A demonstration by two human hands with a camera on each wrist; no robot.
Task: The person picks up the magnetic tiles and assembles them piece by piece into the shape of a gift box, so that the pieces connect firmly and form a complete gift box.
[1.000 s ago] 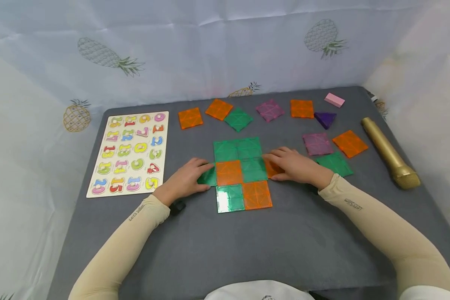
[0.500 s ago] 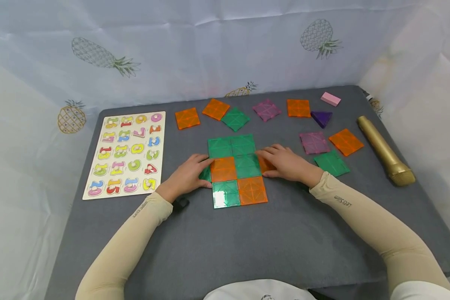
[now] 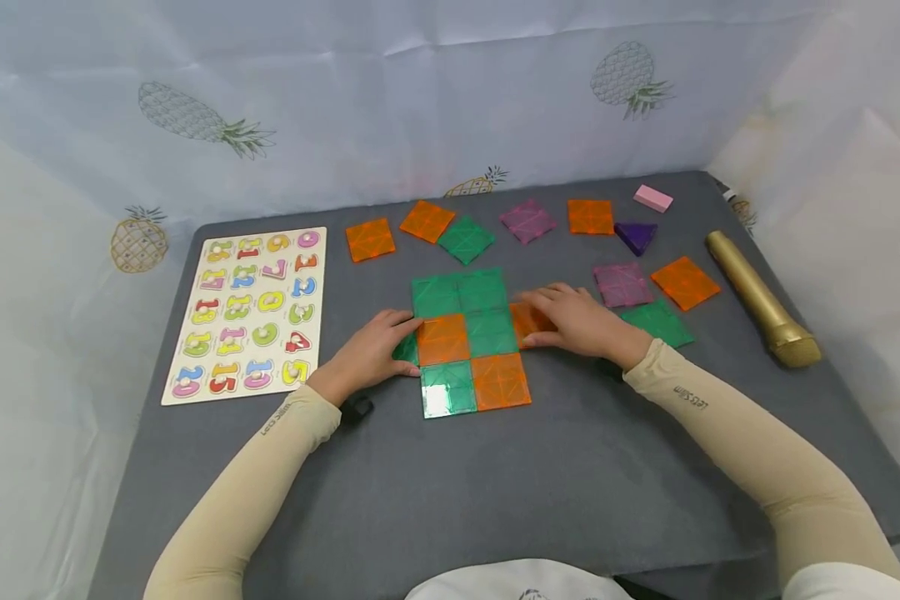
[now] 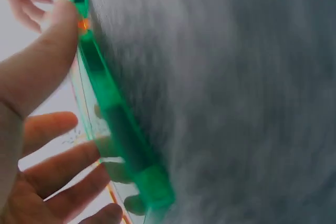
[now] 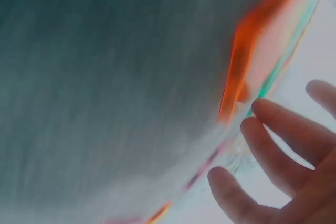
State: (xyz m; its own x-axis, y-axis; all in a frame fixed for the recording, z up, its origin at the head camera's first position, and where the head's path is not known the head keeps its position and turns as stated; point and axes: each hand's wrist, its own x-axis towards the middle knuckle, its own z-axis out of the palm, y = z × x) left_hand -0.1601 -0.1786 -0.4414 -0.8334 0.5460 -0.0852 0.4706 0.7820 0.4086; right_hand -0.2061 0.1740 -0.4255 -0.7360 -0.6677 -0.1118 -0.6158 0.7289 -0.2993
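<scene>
In the head view my left hand [image 3: 370,354] rests at a translucent green square tile [image 3: 407,350], its thumb near the tile's close corner. The left wrist view shows the fingers [image 4: 68,163] extended and spread over that tile. My right hand [image 3: 579,325] is at an orange tile [image 3: 527,323] on the block's right side, partly hidden beneath the fingers. Straight, separated fingers [image 5: 294,135] appear in the right wrist view; the thumb is out of sight there. Between the hands, green tiles [image 3: 457,292] and orange tiles [image 3: 501,383] lie flat, edge to edge.
A number puzzle board [image 3: 243,312] lies at the left. Several loose tiles, including a purple one [image 3: 528,221], are scattered behind and to the right. A purple triangular block [image 3: 636,237], a pink block [image 3: 653,198] and a gold microphone [image 3: 761,300] sit farther right.
My right hand's fingers have eased slightly away from the block, uncovering more of the orange tile. The left hand stays beside its green tile. The whole head view has shifted slightly.
</scene>
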